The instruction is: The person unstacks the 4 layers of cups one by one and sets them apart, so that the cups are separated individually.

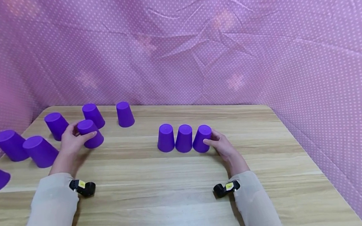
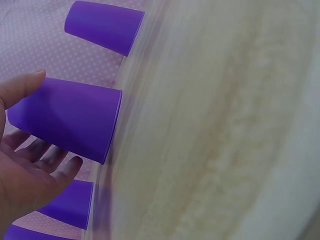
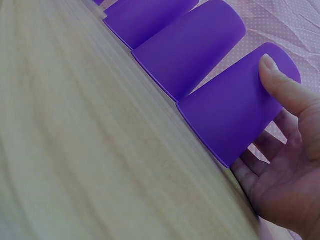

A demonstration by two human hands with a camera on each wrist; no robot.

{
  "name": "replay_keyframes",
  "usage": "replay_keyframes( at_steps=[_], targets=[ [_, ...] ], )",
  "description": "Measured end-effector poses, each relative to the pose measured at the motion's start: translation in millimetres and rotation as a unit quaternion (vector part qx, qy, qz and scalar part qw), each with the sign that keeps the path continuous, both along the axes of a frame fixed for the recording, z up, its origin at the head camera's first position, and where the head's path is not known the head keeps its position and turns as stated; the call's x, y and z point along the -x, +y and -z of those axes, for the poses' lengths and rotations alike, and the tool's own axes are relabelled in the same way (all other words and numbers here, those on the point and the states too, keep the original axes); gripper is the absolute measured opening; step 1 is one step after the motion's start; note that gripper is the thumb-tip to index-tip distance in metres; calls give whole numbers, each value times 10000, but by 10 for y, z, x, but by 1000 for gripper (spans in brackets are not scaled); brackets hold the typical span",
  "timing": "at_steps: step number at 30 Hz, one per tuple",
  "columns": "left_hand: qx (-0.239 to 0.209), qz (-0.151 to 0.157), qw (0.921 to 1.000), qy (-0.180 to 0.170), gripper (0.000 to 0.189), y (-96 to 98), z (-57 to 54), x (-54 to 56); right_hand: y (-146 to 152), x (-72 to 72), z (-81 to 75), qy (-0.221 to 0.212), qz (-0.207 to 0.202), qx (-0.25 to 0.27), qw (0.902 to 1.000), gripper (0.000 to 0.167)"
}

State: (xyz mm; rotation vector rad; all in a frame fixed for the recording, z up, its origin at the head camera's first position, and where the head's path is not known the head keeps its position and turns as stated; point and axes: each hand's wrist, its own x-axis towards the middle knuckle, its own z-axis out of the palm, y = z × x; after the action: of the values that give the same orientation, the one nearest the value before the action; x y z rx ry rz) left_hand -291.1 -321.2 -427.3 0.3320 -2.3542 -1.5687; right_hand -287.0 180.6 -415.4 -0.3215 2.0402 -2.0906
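Note:
Purple plastic cups stand upside down on a wooden table. At the left, my left hand (image 1: 72, 141) holds one purple cup (image 1: 94, 140), thumb across its near side and fingers round the far side. In the left wrist view the thumb lies on that cup (image 2: 70, 117). Right of the middle, three cups form a close row: a left cup (image 1: 165, 139), a middle cup (image 1: 184, 139) and a right cup (image 1: 199, 141). My right hand (image 1: 224, 146) grips the right one. From the right wrist, this cup (image 3: 230, 105) has its rim on the table, the thumb high on its wall.
Several more upturned cups stand about the left hand, among them a near cup (image 1: 42, 152) and a back cup (image 1: 93, 116). Another cup (image 1: 125, 115) stands alone near the back edge. A dotted pink-purple cloth (image 1: 196, 56) hangs behind the wooden table (image 1: 161, 198).

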Motion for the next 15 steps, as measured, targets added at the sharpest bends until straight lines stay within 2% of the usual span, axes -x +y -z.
replay_keyframes(
  at_steps=[9, 15],
  targets=[
    [171, 133, 9996, 178, 93, -19, -96, -22, -13, -20, -24, -3, 30, 21, 10000, 52],
    [288, 114, 9994, 181, 92, -84, -104, 30, -9, -4, -13, 7, 34, 16, 10000, 54]
  ],
)
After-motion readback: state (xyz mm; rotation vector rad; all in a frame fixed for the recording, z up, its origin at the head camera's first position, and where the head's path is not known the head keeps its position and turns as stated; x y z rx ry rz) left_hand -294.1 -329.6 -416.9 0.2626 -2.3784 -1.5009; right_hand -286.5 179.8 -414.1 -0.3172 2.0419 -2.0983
